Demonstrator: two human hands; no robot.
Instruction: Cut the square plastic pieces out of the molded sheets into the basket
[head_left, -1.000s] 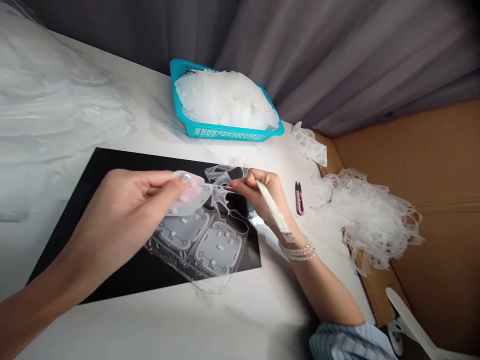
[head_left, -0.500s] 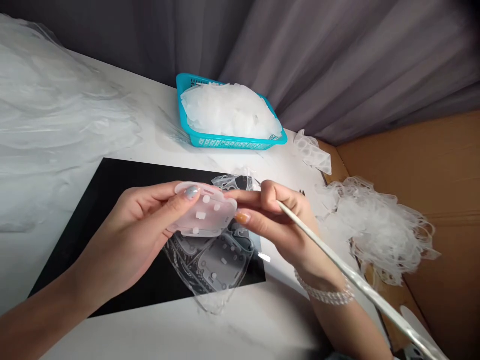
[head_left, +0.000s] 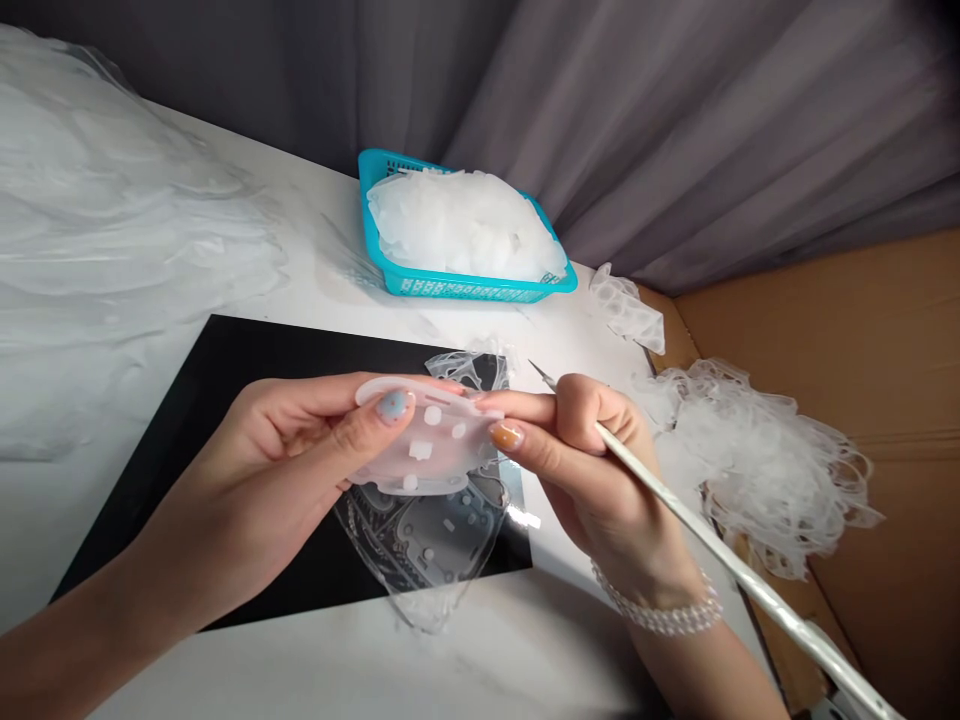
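Observation:
A pale translucent plastic piece (head_left: 450, 460) with rounded corners and several small cut-outs is held above the black mat. My left hand (head_left: 300, 470) pinches its left side, thumb on the face and fingers behind. At the right edge, my right hand (head_left: 592, 460) grips the same piece between thumb and forefinger. Tucked under a curled finger of that hand is a slim tool (head_left: 697, 535) with a long whitish handle and a pointed metal tip, which points up and away from the piece. Below lies a clear plastic sheet (head_left: 442, 535) with matching outlined shapes, partly hidden.
The black mat (head_left: 247, 350) lies on a white marbled table. Behind it stands a blue basket (head_left: 465, 285) heaped with translucent pieces. Plastic sheets (head_left: 112, 250) are piled at left. Tangled plastic offcuts (head_left: 765, 460) lie at right by a cardboard wall (head_left: 840, 350).
Both hands and the plastic piece have shifted slightly right and down. My right hand has turned a little, and the tool's pointed tip now shows beyond the fingers.

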